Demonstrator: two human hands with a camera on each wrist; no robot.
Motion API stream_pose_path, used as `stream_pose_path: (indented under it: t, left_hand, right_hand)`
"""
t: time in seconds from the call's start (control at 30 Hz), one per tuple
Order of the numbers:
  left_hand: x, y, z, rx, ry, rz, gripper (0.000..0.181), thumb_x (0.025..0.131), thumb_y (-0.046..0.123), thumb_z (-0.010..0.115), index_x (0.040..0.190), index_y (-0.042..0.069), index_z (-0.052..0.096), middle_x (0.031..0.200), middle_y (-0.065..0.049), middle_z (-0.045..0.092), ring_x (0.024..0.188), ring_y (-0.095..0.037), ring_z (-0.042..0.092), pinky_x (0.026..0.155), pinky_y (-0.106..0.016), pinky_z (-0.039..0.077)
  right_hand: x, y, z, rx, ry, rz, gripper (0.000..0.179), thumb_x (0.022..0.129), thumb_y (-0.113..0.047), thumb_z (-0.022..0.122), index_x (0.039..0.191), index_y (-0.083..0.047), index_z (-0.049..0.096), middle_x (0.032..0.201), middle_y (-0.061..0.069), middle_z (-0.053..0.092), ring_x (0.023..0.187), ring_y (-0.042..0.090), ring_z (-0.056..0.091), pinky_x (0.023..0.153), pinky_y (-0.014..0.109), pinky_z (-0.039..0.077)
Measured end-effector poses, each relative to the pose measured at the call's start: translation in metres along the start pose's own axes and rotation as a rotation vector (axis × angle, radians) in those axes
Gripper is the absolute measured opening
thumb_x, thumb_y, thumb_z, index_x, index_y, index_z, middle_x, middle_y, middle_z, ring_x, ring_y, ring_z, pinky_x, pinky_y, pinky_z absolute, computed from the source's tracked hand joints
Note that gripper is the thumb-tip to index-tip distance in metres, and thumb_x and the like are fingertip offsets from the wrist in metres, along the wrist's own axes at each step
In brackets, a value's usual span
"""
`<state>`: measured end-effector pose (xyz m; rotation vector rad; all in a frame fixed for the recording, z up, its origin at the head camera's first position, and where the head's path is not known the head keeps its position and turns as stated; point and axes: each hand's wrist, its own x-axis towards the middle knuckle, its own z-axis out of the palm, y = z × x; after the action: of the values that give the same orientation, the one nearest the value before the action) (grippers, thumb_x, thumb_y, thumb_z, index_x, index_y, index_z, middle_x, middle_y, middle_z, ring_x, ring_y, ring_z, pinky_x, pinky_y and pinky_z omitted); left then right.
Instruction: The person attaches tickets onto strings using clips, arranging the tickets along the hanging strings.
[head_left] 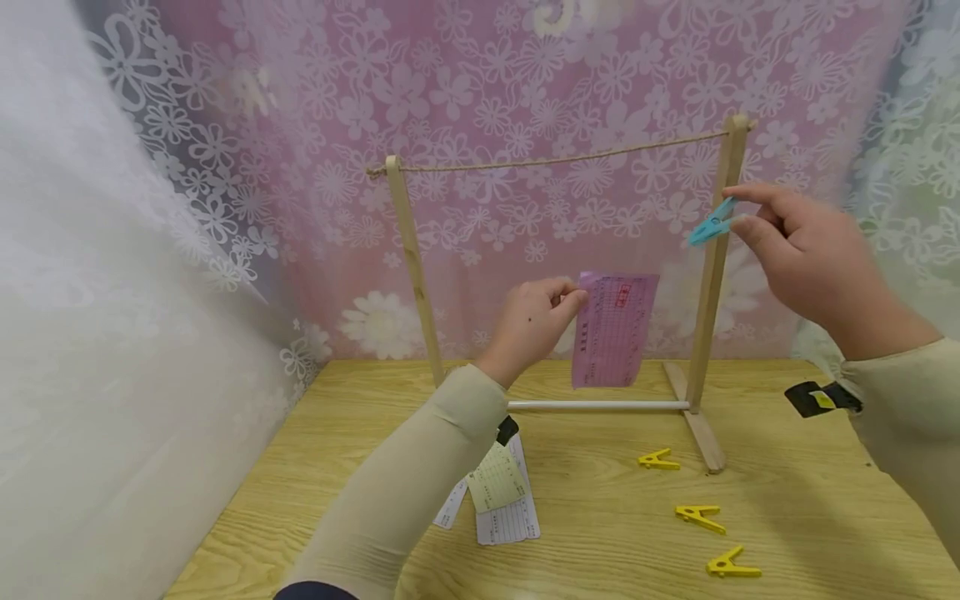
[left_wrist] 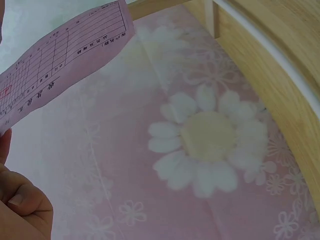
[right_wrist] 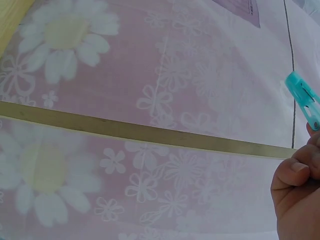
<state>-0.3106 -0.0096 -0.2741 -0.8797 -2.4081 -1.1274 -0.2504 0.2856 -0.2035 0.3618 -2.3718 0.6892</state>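
Note:
My left hand (head_left: 534,321) pinches the upper left corner of a pink printed slip (head_left: 615,333) with a red stamp, which hangs down in the air below the rope. In the left wrist view the slip (left_wrist: 65,55) stretches away from the fingertips. To the right, my right hand (head_left: 817,250) holds a turquoise clothespin (head_left: 711,225) by its handles, between thumb and index finger, in front of the right post. The right wrist view shows this clothespin (right_wrist: 304,97) beyond the curled fingers. A thin rope (head_left: 562,162) runs between the two posts, above both hands.
Wooden posts (head_left: 411,258) and a white rod (head_left: 600,405) form the rack. Three yellow clothespins (head_left: 697,517) lie on the wooden table (head_left: 585,517) at the front right. White and yellowish slips (head_left: 498,483) lie partly under the left forearm. A flowered curtain (head_left: 510,83) hangs behind.

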Motion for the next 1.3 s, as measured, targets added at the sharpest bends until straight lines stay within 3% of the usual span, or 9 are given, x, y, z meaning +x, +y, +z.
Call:
stream_pose_path:
  t: [0.13, 0.3, 0.57, 0.77, 0.93, 1.17, 1.3]
  left_hand:
    - [0.009, 0.01, 0.0, 0.016, -0.009, -0.006, 0.026, 0.105, 0.035, 0.057, 0.107, 0.016, 0.074, 0.076, 0.004, 0.065, 0.055, -0.009, 0.036, 0.055, -0.024, 0.034]
    - [0.022, 0.02, 0.002, 0.026, -0.006, 0.005, 0.025, 0.105, 0.035, 0.056, 0.106, 0.017, 0.074, 0.076, 0.006, 0.064, 0.055, -0.01, 0.038, 0.057, -0.023, 0.036]
    - [0.041, 0.03, 0.001, 0.001, 0.008, 0.015, 0.024, 0.106, 0.033, 0.056, 0.107, 0.016, 0.073, 0.089, 0.008, 0.068, 0.058, -0.012, 0.044, 0.061, -0.023, 0.04]
    - [0.056, 0.041, -0.002, 0.08, 0.005, -0.001, 0.024, 0.106, 0.035, 0.055, 0.109, 0.02, 0.073, 0.092, 0.013, 0.067, 0.065, -0.008, 0.05, 0.063, -0.022, 0.041]
    - [0.07, 0.05, -0.005, 0.085, 0.018, -0.014, 0.024, 0.107, 0.034, 0.054, 0.101, 0.02, 0.072, 0.078, 0.006, 0.063, 0.059, -0.011, 0.045, 0.058, -0.023, 0.039]
    - [0.087, 0.06, -0.008, 0.104, 0.039, -0.083, 0.025, 0.107, 0.038, 0.053, 0.109, 0.023, 0.073, 0.095, 0.014, 0.065, 0.072, -0.008, 0.053, 0.066, -0.023, 0.043]
    - [0.093, 0.063, -0.007, 0.126, 0.051, -0.101, 0.025, 0.107, 0.039, 0.052, 0.104, 0.024, 0.071, 0.091, 0.012, 0.064, 0.072, -0.008, 0.053, 0.064, -0.023, 0.042]
  right_hand:
    - [0.008, -0.005, -0.005, 0.029, 0.009, -0.011, 0.044, 0.107, -0.037, 0.048, 0.149, -0.021, 0.053, 0.082, 0.008, 0.05, 0.05, 0.021, 0.034, 0.046, 0.032, 0.028]
    - [0.022, -0.008, -0.012, 0.007, 0.029, -0.026, 0.044, 0.107, -0.037, 0.05, 0.147, -0.019, 0.055, 0.077, 0.01, 0.049, 0.05, 0.02, 0.034, 0.047, 0.031, 0.028]
    - [0.049, -0.016, -0.03, -0.111, 0.018, -0.065, 0.044, 0.108, -0.035, 0.048, 0.14, -0.006, 0.057, 0.074, 0.014, 0.05, 0.049, 0.023, 0.033, 0.047, 0.031, 0.028]
    - [0.07, -0.019, -0.046, -0.154, -0.012, -0.039, 0.044, 0.107, -0.036, 0.048, 0.137, -0.006, 0.059, 0.07, 0.014, 0.047, 0.049, 0.024, 0.032, 0.048, 0.032, 0.027]
    - [0.09, -0.025, -0.053, -0.23, -0.044, -0.037, 0.043, 0.107, -0.033, 0.047, 0.135, -0.004, 0.06, 0.081, 0.016, 0.049, 0.061, 0.027, 0.035, 0.052, 0.033, 0.03]
    - [0.111, -0.034, -0.058, -0.232, -0.07, -0.013, 0.041, 0.107, -0.031, 0.048, 0.128, 0.001, 0.062, 0.098, 0.018, 0.053, 0.078, 0.031, 0.036, 0.057, 0.029, 0.033]
    - [0.119, -0.035, -0.059, -0.254, -0.082, -0.016, 0.042, 0.107, -0.031, 0.047, 0.128, 0.002, 0.062, 0.101, 0.02, 0.054, 0.08, 0.032, 0.037, 0.058, 0.03, 0.034]
